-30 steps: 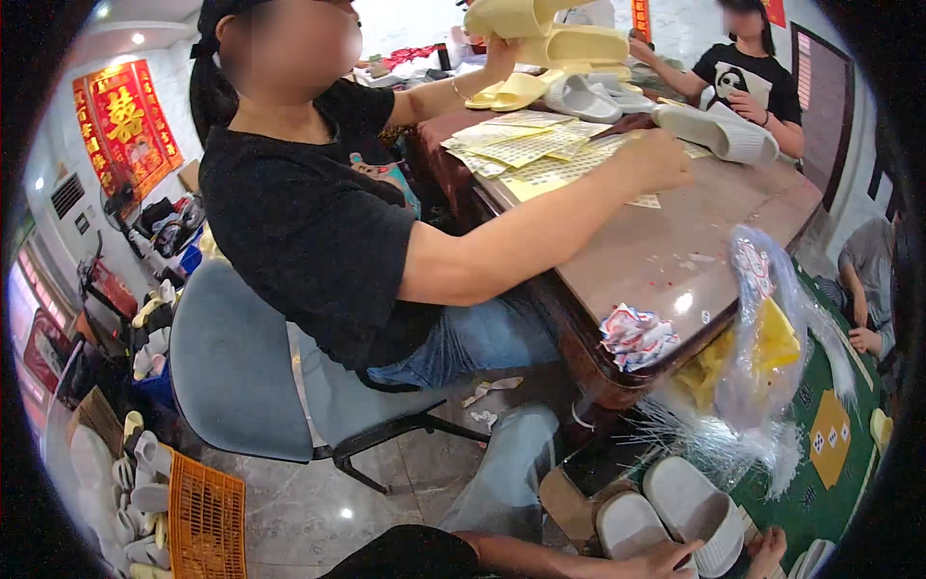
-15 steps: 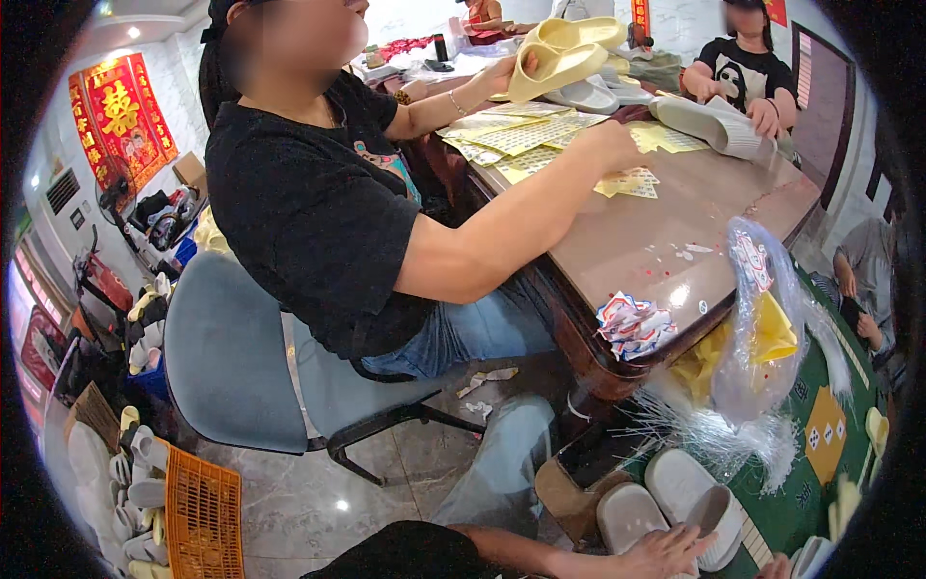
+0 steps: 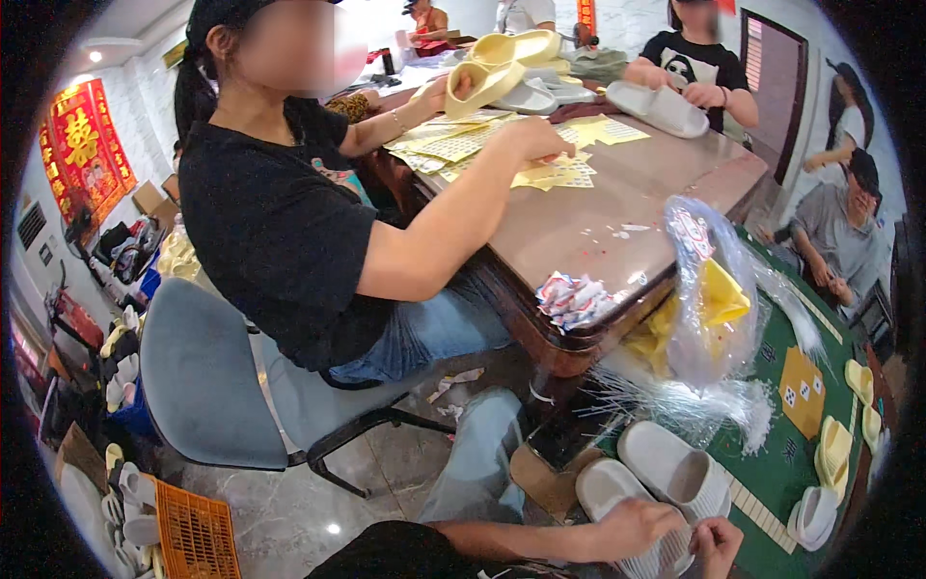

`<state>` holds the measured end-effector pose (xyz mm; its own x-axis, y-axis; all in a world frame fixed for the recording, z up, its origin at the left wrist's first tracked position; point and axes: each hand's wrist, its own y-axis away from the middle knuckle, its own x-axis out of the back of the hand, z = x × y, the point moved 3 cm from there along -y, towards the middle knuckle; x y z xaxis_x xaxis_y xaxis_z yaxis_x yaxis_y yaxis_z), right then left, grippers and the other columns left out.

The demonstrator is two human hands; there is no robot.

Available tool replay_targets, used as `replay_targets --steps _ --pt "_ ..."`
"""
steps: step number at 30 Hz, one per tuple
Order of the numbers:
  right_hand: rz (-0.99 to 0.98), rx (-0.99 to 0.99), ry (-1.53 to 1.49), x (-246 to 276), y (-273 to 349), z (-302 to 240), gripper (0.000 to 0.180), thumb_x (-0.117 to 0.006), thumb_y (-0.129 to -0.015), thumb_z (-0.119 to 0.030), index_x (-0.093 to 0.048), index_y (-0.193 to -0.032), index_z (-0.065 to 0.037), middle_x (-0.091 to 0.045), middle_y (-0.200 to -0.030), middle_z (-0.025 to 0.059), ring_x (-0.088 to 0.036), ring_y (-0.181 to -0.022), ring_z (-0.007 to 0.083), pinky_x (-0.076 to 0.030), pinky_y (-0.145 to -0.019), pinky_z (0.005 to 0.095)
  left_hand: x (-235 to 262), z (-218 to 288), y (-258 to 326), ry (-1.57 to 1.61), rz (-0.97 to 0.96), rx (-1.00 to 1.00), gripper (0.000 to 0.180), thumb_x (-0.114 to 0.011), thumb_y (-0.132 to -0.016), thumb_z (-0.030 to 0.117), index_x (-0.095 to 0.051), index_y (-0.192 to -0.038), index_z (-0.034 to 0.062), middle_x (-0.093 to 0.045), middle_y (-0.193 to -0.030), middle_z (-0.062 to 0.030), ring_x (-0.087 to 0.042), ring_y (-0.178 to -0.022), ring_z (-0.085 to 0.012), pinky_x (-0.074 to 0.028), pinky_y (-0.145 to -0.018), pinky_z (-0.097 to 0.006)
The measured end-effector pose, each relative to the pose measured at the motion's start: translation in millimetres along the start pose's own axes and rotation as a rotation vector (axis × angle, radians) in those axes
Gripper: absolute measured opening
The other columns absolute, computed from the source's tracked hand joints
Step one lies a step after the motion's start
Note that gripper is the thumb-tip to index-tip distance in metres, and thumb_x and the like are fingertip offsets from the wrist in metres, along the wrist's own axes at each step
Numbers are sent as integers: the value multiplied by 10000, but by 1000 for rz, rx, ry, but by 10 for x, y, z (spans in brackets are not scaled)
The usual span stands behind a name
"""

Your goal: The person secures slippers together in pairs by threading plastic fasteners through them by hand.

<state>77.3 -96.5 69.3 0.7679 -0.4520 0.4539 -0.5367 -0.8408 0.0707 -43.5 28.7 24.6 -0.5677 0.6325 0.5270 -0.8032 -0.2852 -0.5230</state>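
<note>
A pair of light grey slide slippers lies below my hands at the lower right. Over the strap of the nearer slipper [image 3: 605,484] hovers my left hand [image 3: 639,529], its fingers curled together. Close beside it, my right hand [image 3: 716,546] has bent fingers drawn in at the slipper's right side. Whatever is pinched between the fingers is too small or hidden to make out. The farther slipper [image 3: 666,461] rests against the nearer one, just beyond my hands.
Clear plastic ties [image 3: 714,405] and a plastic bag [image 3: 709,328] lie on the green table [image 3: 772,376]. Yellow slippers [image 3: 834,452] line its right side. A co-worker in black [image 3: 280,232] holds a yellow slipper [image 3: 487,87] at the brown table [image 3: 579,222]. An orange basket [image 3: 198,531] stands left.
My left hand has gone from spread fingers on the slipper to curled fingers. My right hand has come into fuller view beside it. The whole view has shifted, showing more of the right side.
</note>
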Motion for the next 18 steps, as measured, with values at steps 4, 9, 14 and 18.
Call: replay_targets --steps 4,9,14,18 --pt "466 16 -50 210 -245 850 303 -472 -930 -240 -543 -746 -9 -473 -594 -16 -404 -496 55 -314 -447 193 332 -186 -119 -190 -29 174 172 -494 -738 44 -537 -902 71 -593 -727 -116 -615 -643 -302 -491 -536 -401" --pt "568 -95 -80 225 -349 1082 290 -444 -934 -202 -601 -1006 30 -598 -815 39 -513 -709 95 -428 -630 227 246 -695 -258 -343 -280 305 157 -481 -764 92 -586 -879 68 -624 -764 -180 -617 -670 -352 -478 -559 -466" --pt "569 58 108 81 -391 854 284 -444 -924 -174 -575 -1042 48 -616 -900 114 -550 -798 165 -437 -739 298 -190 -731 -487 -161 -290 183 148 -494 -799 139 -621 -801 62 -604 -701 -186 -597 -691 -374 -461 -625 -477" --pt "623 -121 -49 75 -381 934 243 -475 -908 -160 -555 -1026 37 -612 -903 108 -553 -773 155 -442 -728 295 -475 -693 -646 30 -378 145 151 -503 -769 102 -630 -833 51 -596 -734 -211 -587 -727 -388 -449 -639 -466"
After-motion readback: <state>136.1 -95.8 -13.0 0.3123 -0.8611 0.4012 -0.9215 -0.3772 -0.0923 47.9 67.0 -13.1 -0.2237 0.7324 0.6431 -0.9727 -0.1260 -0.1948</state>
